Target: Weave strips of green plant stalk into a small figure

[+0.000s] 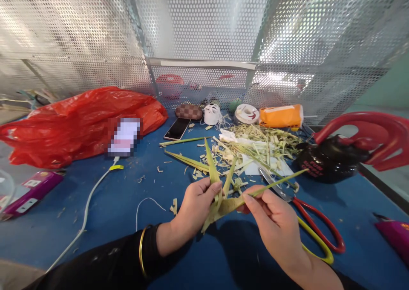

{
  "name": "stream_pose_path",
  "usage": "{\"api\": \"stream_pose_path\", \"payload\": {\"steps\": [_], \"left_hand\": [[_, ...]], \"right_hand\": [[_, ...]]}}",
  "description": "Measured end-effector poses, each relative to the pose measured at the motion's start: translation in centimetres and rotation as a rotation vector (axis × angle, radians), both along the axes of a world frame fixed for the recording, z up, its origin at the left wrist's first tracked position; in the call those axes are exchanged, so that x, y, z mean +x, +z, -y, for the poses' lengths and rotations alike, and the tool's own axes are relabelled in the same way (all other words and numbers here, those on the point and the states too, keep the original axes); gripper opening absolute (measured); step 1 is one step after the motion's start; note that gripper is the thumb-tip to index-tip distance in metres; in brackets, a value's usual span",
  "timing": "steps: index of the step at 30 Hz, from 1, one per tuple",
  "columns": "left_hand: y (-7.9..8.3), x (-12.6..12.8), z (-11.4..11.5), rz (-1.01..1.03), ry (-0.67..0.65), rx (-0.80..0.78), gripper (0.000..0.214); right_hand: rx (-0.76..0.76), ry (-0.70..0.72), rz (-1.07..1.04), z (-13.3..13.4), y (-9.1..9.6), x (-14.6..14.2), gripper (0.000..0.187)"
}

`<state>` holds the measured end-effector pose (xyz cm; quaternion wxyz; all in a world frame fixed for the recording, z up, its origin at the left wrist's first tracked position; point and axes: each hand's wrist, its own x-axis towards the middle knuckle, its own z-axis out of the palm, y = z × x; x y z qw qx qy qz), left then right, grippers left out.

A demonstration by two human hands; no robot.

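Both my hands hold a folded figure of pale green leaf strips (223, 207) just above the blue tabletop. My left hand (200, 202) pinches it between thumb and fingers, with pointed leaf ends sticking up past the thumb. Between the thumb and fingers of my right hand (275, 221) is one long strip of the same leaf, its thin tip pointing out to the right. Loose leaf strips (188, 160) and cut scraps lie just beyond my hands. Scissors with red and yellow handles (319, 226) rest beside my right hand, blades partly under leaf pieces.
Behind the hands is a heap of leaf trimmings (271, 138). A black kettle with a red handle (332, 158) stands right. A red plastic bag (79, 123), a lit phone (124, 136) on a white cable (91, 200) and a purple power strip (35, 192) are left. White tape (246, 113) stands behind.
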<state>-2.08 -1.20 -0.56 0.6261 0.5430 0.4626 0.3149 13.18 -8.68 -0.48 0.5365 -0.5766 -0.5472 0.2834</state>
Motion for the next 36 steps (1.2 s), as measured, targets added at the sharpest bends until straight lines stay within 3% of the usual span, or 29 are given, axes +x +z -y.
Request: {"api": "stream_pose_path", "payload": {"steps": [8, 13, 19, 23, 29, 33, 36], "left_hand": [[0.0, 0.2, -0.1, 0.161, 0.099, -0.177, 0.037], [0.4, -0.1, -1.1, 0.237, 0.182, -0.193, 0.033], [0.6, -0.5, -1.9, 0.264, 0.252, -0.19, 0.028], [0.8, -1.1, -3.0, 0.244, 0.355, -0.204, 0.025], [1.2, -1.6, -4.0, 0.265, 0.388, -0.158, 0.028], [0.8, -2.9, -5.8, 0.272, 0.532, -0.095, 0.026], [1.0, -4.4, -8.1, 0.201, 0.602, 0.0, 0.023]], "right_hand": [[0.16, 0.061, 0.09, 0.4, -0.4, 0.2, 0.011], [0.31, 0.11, 0.179, 0.6, -0.1, 0.4, 0.018], [0.356, 0.111, 0.165, 0.8, 0.2, 0.6, 0.022], [0.384, 0.058, 0.159, 0.8, 0.3, 0.9, 0.021], [0.333, -0.029, -0.04, 0.3, 0.2, 0.7, 0.016], [0.4, -0.226, -0.082, 0.2, 1.5, 1.5, 0.013], [0.297, -0.334, -0.233, -0.4, 2.5, 2.7, 0.013]]}}
